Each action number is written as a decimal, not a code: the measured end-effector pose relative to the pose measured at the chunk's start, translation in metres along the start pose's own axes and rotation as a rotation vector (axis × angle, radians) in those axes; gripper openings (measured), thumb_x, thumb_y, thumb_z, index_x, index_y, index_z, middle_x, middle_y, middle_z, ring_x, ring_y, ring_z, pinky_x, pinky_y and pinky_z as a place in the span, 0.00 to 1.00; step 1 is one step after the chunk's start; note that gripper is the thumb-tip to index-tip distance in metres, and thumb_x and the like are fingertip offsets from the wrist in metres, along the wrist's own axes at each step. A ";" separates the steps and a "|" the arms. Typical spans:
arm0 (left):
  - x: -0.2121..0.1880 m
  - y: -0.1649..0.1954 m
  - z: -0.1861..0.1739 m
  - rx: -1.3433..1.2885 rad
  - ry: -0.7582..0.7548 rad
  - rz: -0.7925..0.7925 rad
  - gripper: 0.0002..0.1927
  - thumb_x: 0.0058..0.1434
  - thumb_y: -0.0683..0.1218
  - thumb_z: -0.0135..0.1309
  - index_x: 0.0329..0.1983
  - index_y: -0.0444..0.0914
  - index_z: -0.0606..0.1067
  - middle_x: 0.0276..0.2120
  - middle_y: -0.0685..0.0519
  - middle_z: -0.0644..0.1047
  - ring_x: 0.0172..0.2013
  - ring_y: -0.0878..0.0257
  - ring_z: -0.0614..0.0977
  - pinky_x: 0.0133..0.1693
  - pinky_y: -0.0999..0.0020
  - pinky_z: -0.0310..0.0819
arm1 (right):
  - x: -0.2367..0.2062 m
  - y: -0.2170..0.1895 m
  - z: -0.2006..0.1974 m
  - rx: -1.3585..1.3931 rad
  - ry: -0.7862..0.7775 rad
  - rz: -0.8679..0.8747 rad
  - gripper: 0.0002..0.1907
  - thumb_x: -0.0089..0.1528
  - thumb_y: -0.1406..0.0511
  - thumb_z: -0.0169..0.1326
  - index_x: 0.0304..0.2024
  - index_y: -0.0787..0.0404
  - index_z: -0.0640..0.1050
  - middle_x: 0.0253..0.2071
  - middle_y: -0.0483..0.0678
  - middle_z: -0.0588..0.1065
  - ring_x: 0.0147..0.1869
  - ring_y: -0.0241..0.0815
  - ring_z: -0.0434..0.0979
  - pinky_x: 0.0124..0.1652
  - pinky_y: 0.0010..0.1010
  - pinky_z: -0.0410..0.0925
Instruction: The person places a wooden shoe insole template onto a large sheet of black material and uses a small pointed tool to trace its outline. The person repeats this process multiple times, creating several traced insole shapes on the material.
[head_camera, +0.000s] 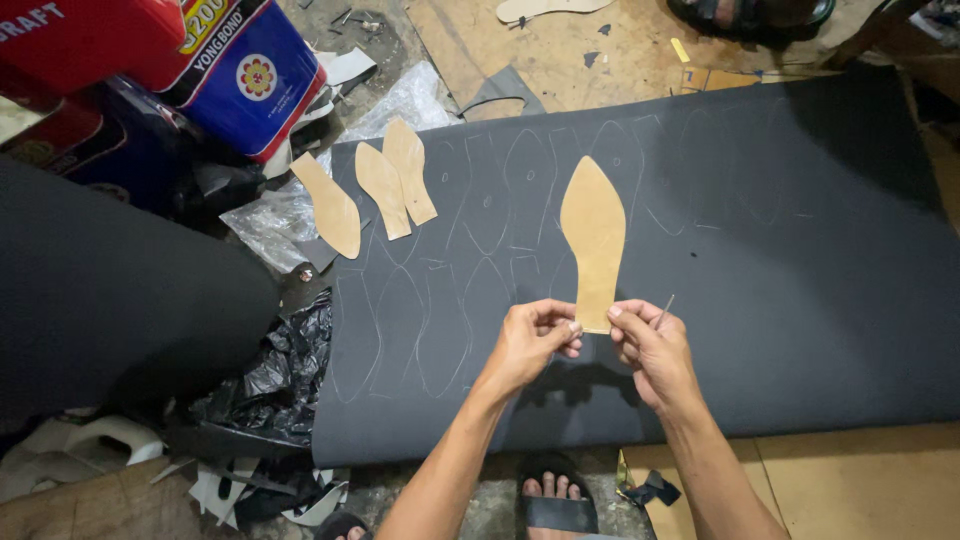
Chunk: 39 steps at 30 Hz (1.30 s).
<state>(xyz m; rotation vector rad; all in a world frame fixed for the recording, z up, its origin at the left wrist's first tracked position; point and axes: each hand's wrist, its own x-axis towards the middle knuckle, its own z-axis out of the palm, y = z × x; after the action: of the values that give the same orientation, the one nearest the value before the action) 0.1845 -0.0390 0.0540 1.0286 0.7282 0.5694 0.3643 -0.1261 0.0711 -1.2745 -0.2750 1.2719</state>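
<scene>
— Far left, at ten o'clock?
— Red and blue tins (200, 60), stacked and tilted, above a heap of black plastic (280, 370) and pale scraps.

— Next along?
— Three tan sole patterns (375, 190) at eleven o'clock, lying at the left upper corner of the dark sheet (800, 280); two overlapping, the third just beside them, partly off the sheet on clear plastic.

— On the sheet itself?
— Faint chalk outlines (470, 270) of the same pointed shape, in rows from nine o'clock toward centre.

— Centre?
— Tan sole pattern (594, 240), upright in view, pointed end at twelve o'clock, narrow heel end at six, held just over the sheet.

— Left hand (530, 345)?
— Thumb and fingers pinched narrow on the pattern's lower left edge.

— Right hand (650, 350)?
— Thumb and forefinger closed on the lower right corner; thin metal scribe (665, 310) also tucked among the fingers, tip toward one o'clock.

— Below?
— Sandalled foot (555, 500) at six o'clock, on the floor at the sheet's near edge.

— Further right?
— Bare sheet out to three o'clock; wooden boards (860, 480) at five; one pale sole cut-out (540, 8) at twelve, top edge.
</scene>
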 end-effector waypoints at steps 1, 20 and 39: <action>0.000 0.000 0.000 0.006 -0.007 -0.004 0.13 0.67 0.38 0.55 0.51 0.24 0.75 0.35 0.47 0.81 0.34 0.63 0.84 0.38 0.68 0.83 | 0.000 0.000 0.000 -0.003 0.007 0.010 0.04 0.64 0.68 0.57 0.37 0.65 0.78 0.22 0.41 0.72 0.16 0.23 0.55 0.19 0.19 0.49; 0.008 0.004 -0.005 -0.024 0.055 -0.004 0.16 0.67 0.39 0.55 0.54 0.24 0.75 0.37 0.45 0.80 0.36 0.62 0.83 0.40 0.65 0.84 | 0.018 -0.004 0.010 -0.055 -0.021 0.008 0.04 0.63 0.68 0.58 0.37 0.64 0.77 0.22 0.42 0.72 0.17 0.24 0.57 0.19 0.19 0.49; 0.046 0.032 0.002 -0.012 0.079 0.052 0.14 0.65 0.42 0.58 0.49 0.26 0.80 0.32 0.50 0.81 0.30 0.65 0.81 0.33 0.70 0.79 | 0.006 -0.026 0.014 -0.113 0.000 0.027 0.05 0.63 0.68 0.57 0.38 0.65 0.78 0.22 0.42 0.72 0.16 0.24 0.55 0.18 0.19 0.49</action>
<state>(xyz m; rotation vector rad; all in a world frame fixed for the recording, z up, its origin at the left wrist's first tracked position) 0.2122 0.0066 0.0716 1.0206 0.7681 0.6612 0.3699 -0.1077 0.0949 -1.3779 -0.3342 1.2945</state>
